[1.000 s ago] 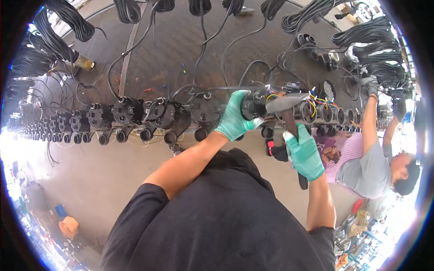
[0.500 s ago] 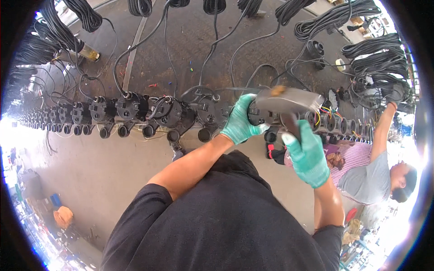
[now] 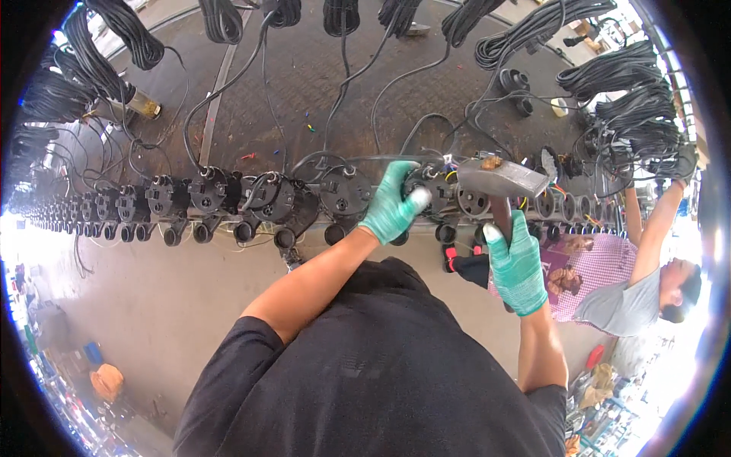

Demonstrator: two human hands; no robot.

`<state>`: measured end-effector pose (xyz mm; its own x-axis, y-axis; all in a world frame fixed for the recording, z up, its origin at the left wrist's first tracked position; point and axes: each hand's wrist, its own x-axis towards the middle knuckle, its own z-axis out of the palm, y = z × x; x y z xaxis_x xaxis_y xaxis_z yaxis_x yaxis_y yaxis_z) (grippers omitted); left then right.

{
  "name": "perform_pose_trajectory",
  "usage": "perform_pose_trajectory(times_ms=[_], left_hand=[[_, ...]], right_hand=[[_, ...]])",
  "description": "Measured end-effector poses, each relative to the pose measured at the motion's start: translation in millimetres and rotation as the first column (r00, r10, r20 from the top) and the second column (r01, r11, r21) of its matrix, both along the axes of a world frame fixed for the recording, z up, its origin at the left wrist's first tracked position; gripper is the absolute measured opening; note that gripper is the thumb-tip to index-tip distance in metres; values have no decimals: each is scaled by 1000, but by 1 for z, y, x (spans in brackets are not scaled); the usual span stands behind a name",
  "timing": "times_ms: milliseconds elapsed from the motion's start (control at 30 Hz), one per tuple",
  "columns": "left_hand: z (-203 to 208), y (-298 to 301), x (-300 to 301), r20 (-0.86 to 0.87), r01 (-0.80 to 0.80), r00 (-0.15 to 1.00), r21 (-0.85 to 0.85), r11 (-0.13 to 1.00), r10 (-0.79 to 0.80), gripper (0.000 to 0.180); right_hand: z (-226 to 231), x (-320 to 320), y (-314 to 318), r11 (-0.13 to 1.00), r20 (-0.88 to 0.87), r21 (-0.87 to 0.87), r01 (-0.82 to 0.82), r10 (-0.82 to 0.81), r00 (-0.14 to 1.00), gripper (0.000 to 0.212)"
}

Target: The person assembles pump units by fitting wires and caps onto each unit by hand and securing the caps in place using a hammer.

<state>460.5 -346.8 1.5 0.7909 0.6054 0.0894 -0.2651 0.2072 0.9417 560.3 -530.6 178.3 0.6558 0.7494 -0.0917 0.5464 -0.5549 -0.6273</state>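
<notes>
A row of black round motor-like housings (image 3: pixel 346 193) runs across the near edge of the workbench. My left hand (image 3: pixel 391 209), in a green glove with pale fingertips, curls its thumb and fingers around the side of one black round housing (image 3: pixel 432 187). Wrapped around a dark handle, my right hand (image 3: pixel 519 266) in a matching glove holds a hammer (image 3: pixel 502 180) upright. The metal hammer head is just right of that housing, over an open housing (image 3: pixel 474 202) with coloured wires. My left fingers partly hide the part they grip.
Coiled black cables (image 3: pixel 343 17) line the far side of the dark bench (image 3: pixel 259 99), their leads running to the housings. At the right, a co-worker in a checked apron (image 3: pixel 601 266) reaches toward cable bundles (image 3: pixel 636 114). Black ring-shaped parts (image 3: pixel 515 91) lie on the bench.
The hammer, blurred before, now shows sharply and its head is slightly lower. My left hand has shifted left, its thumb drawn closer to the fingers. The whole view has shifted slightly.
</notes>
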Motion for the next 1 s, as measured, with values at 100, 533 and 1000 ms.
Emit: perform_pose_trajectory(times_ms=[100, 533, 1000], left_hand=[[-9, -1, 16, -57, -150, 987, -12, 989, 150, 29], [-2, -3, 17, 96, 5, 995, -244, 970, 19, 47], [-16, -4, 16, -22, -81, 997, -114, 990, 79, 38]], right_hand=[[-29, 7, -12, 969, 139, -224, -100, 133, 981, 39], [-39, 12, -17, 955, 226, -294, -48, 118, 967, 41], [-5, 17, -5, 929, -140, -366, -52, 0, 990, 51]])
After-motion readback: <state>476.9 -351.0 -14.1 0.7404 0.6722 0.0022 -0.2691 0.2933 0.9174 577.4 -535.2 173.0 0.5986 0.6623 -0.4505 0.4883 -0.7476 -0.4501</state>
